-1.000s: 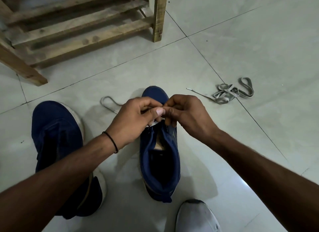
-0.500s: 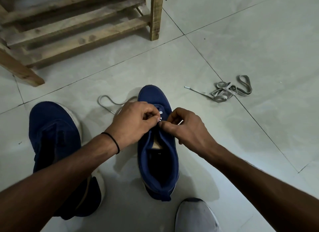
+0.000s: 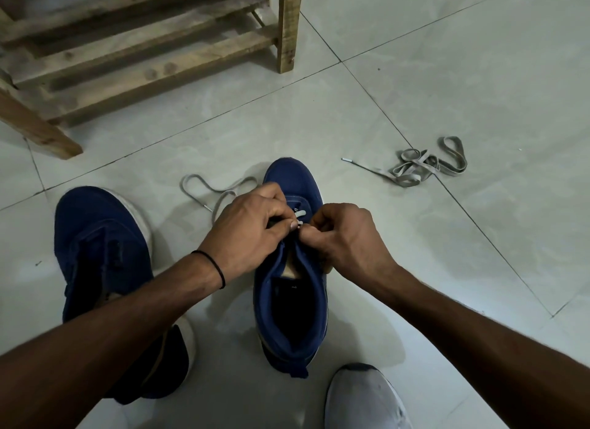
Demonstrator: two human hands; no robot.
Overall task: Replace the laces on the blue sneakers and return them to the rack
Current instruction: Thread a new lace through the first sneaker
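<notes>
A blue sneaker (image 3: 292,304) stands on the floor in the middle, toe pointing away from me. Both hands meet over its eyelets. My left hand (image 3: 252,227) pinches a grey lace (image 3: 204,189) at the left eyelet row; the lace's loose part loops on the floor to the sneaker's left. My right hand (image 3: 344,237) is shut on the lace's tip at the right eyelet row. A second blue sneaker (image 3: 102,256) with a white sole lies to the left, partly under my left forearm. Another grey lace (image 3: 424,165) lies bunched on the floor at the right.
A wooden slatted rack (image 3: 143,48) stands at the back left, one leg (image 3: 289,26) near the middle top. A foot in a grey sock (image 3: 364,396) shows at the bottom edge. Pale floor tiles (image 3: 463,77) stretch to the right.
Both hands have come down from above the sneaker's toe onto the eyelets nearer the tongue. The loose lace loop on the left has shifted slightly.
</notes>
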